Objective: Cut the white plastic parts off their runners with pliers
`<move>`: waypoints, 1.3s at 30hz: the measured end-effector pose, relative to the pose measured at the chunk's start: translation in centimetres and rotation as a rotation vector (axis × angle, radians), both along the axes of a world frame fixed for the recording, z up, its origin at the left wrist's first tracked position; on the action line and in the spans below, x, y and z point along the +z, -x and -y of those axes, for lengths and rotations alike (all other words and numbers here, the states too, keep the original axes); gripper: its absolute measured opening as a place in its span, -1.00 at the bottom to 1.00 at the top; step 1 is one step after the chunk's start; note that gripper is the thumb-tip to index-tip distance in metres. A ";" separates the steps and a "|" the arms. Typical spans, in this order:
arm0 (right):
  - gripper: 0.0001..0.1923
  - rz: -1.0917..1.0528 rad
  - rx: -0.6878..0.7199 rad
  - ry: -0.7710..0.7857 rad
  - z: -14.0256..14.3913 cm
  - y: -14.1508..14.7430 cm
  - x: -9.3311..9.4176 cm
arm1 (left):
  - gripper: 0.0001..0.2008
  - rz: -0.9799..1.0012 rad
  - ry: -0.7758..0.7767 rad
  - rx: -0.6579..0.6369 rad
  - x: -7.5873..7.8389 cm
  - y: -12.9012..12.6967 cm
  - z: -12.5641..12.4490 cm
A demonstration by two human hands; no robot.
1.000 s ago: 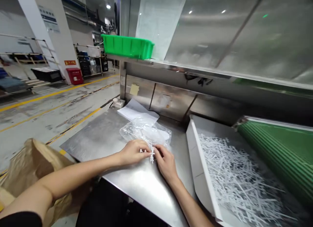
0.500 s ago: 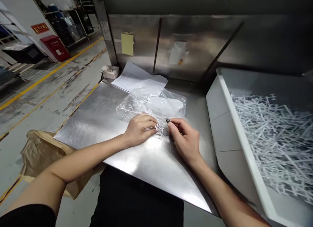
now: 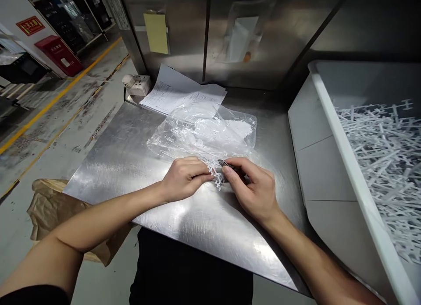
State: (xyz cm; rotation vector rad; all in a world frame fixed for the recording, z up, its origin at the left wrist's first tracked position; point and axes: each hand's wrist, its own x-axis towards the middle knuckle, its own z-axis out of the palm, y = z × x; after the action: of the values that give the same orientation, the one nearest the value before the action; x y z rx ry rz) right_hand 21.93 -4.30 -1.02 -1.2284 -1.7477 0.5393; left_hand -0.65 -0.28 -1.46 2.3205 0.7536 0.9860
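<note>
My left hand (image 3: 184, 178) is closed, its thumb and fingers pinching a small white branched plastic piece (image 3: 217, 178), like a moulding sprue. My right hand (image 3: 253, 184) is wrapped round a small dark metal tool (image 3: 223, 163). Only the tool's tip shows, much like small nippers, and it lies close to the upper end of the white piece. Whether the two touch I cannot tell. Just beyond both hands spreads a clear plastic bag (image 3: 174, 134) with small white parts (image 3: 238, 129) in it.
At the right stands a large white bin (image 3: 353, 164) heaped with white plastic sprues (image 3: 378, 147). Papers (image 3: 174, 88) and a power socket (image 3: 138, 85) sit at the back of the metal table (image 3: 108, 156). A brown paper bag (image 3: 52, 208) is on the left, below the table's edge.
The tool in my right hand has moved in towards the white piece, closing the gap between the hands. My left hand keeps its pinch. The whole view has shifted downward and nearer.
</note>
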 end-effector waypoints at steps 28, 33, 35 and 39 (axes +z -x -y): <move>-0.92 0.045 0.064 -0.054 0.3 0.1 0.7 | -0.76 0.006 -0.001 -0.057 0.2 -0.1 0.3; -0.89 0.023 0.066 0.000 0.4 0.2 0.5 | -0.74 -0.013 0.007 -0.065 -0.1 0.0 0.3; -0.88 0.006 0.057 0.045 0.3 0.2 0.4 | -0.73 -0.022 0.015 -0.050 -0.1 0.0 0.3; -0.82 -0.059 0.012 0.199 0.1 0.4 0.1 | -0.76 -0.031 0.018 -0.005 -0.1 -0.1 0.4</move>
State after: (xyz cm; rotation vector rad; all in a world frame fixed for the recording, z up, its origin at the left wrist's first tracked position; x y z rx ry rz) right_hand 21.53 -4.38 -0.94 -1.3250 -1.6840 0.7637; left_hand -0.50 -0.71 -1.57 2.3258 0.7650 0.9397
